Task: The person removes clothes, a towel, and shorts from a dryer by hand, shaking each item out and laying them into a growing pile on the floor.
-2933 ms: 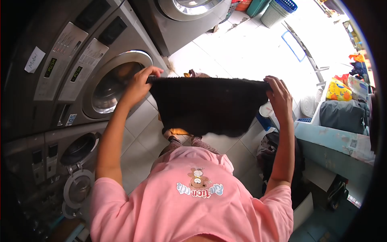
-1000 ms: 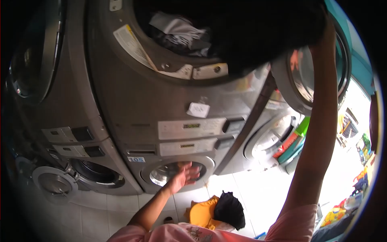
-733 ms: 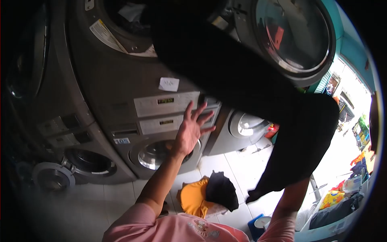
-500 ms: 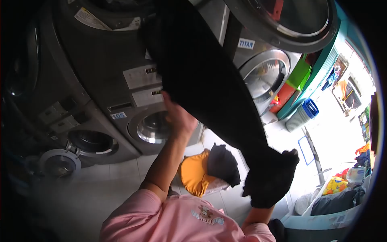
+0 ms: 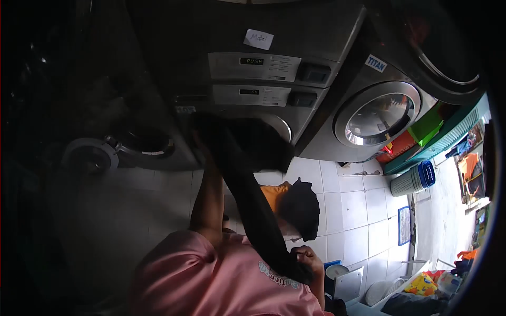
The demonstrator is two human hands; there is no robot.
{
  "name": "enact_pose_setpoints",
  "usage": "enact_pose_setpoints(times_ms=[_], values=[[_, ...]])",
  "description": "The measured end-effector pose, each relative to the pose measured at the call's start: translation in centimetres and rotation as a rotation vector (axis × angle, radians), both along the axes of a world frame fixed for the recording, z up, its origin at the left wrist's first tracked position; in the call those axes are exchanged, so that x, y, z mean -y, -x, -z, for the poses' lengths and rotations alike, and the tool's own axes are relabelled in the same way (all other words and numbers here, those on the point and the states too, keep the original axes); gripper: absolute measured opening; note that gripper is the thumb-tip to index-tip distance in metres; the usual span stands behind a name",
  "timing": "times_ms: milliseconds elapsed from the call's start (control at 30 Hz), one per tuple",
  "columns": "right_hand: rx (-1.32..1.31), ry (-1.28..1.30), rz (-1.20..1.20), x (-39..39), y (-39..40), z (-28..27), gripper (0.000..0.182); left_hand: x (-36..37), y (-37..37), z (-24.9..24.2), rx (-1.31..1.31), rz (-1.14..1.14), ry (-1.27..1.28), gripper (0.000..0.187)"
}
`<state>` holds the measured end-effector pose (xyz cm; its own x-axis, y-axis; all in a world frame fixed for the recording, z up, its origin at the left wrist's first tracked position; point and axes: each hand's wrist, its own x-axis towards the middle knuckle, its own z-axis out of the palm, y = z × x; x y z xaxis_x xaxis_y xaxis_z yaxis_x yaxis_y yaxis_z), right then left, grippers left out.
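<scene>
A long black garment stretches diagonally in front of me, from the upper left down to my chest. My right hand is closed around its lower end, knuckles showing, beside my pink shirt. At the upper end, my left hand grips the cloth, mostly hidden by it and by shadow. A loose part of the garment is blurred and hangs over a washing machine door. On the floor beyond lies a pile with a dark cloth and an orange cloth.
Stacked machines with a control panel stand ahead; another machine is to the right. An open round door juts out at left. Stacked baskets stand right, and a bin of clothes is at lower right.
The garment has swung down and narrowed into a twisted length. My right hand has come in toward my chest and its fingers now show. The view has turned left-side machines downward.
</scene>
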<state>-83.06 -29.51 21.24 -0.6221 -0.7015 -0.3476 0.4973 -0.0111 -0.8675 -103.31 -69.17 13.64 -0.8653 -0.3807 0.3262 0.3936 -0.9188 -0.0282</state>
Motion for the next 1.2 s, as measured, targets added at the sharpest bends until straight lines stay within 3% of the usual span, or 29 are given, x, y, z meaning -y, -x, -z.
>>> enact_pose_setpoints(times_ms=[33, 67, 167, 267, 333, 367, 400, 433, 467, 533, 567, 667, 733, 800, 867, 933, 1000, 1100, 1133, 1200], values=[[-0.002, -0.077, -0.031, 0.5, 0.3, 2.4, 0.037, 2.6, -0.9, 1.1, -0.185, -0.135, 0.255, 0.051], [-0.009, -0.15, -0.065, 1.6, 1.0, 4.4, 0.037, 4.7, -2.6, 0.5, -0.199, -0.258, 0.305, 0.051], [-0.207, -0.308, -0.388, 5.9, 3.6, 7.2, 0.039, 9.2, -8.3, -1.5, 0.043, -0.653, 0.412, 0.051], [-0.613, -0.484, -0.84, 8.6, 6.3, 15.3, 0.033, 10.3, -12.9, -3.4, 0.385, -0.85, 0.576, 0.052], [-0.949, -0.488, -0.829, 11.8, 9.0, 19.5, 0.029, 9.9, -16.2, -4.3, 0.571, -0.756, 0.62, 0.053], [-1.104, -0.571, -0.575, 14.1, 10.3, 18.6, 0.028, 9.2, -18.5, -5.5, 0.644, -0.582, 0.584, 0.052], [-0.7, -0.074, -0.274, 18.6, 12.6, 12.4, 0.036, 8.5, -20.8, -6.7, 0.715, -0.408, 0.541, 0.052], [-0.494, -0.007, -0.158, 20.7, 12.8, 7.7, 0.044, 7.2, -22.0, -7.7, 0.816, -0.026, 0.441, 0.052], [-0.521, 0.133, -0.139, 22.2, 13.5, 5.3, 0.059, 6.3, -22.5, -8.9, 0.816, -0.012, 0.432, 0.052], [-0.506, 0.374, -0.089, 25.1, 14.9, 3.9, 0.072, 5.0, -23.2, -10.3, 1.028, 0.169, 0.878, 0.056], [-0.494, 0.431, -0.148, 26.3, 15.3, 3.2, 0.078, 5.2, -23.3, -9.8, 0.909, 0.302, 0.873, 0.059], [-0.294, 0.521, -0.296, 28.3, 14.1, 1.7, 0.09, 4.6, -23.4, -9.9, 0.864, 0.179, 1.237, 0.063], [-0.101, 0.518, -0.536, 28.6, 13.5, 2.7, 0.091, 5.8, -23.2, -7.8, 0.931, 0.221, 1.155, 0.06], [0.008, 0.447, -0.579, 28.4, 11.2, 3.6, 0.09, 6.4, -23.5, -7.2, 0.912, 0.155, 1.187, 0.054], [-0.318, 0.225, -0.473, 28.7, 8.8, 4.7, 0.085, 6.9, -23.8, -7.4, 0.858, 0.139, 1.093, 0.052], [-0.882, -0.21, -0.433, 29.2, 6.6, 7.5, 0.081, 7.2, -24.1, -6.8, 0.859, 0.095, 1.038, 0.048], [-0.742, -0.144, -0.214, 29.9, 4.0, 10.1, 0.078, 7.2, -24.2, -6.1, 0.912, 0.069, 1.017, 0.046], [-0.215, 0.182, -0.214, 30.4, 1.3, 9.9, 0.072, 7.8, -24.8, -5.9, 0.867, 0.127, 1.083, 0.054], [-0.285, 0.204, -0.149, 30.3, 0.6, 9.5, 0.074, 8.2, -25.1, -6.3, 0.823, 0.158, 1.09, 0.056], [-0.869, 0.127, 0.049, 30.3, -0.3, 10.1, 0.077, 8.8, -25.5, -6.0, 0.873, 0.171, 1.065, 0.058]])
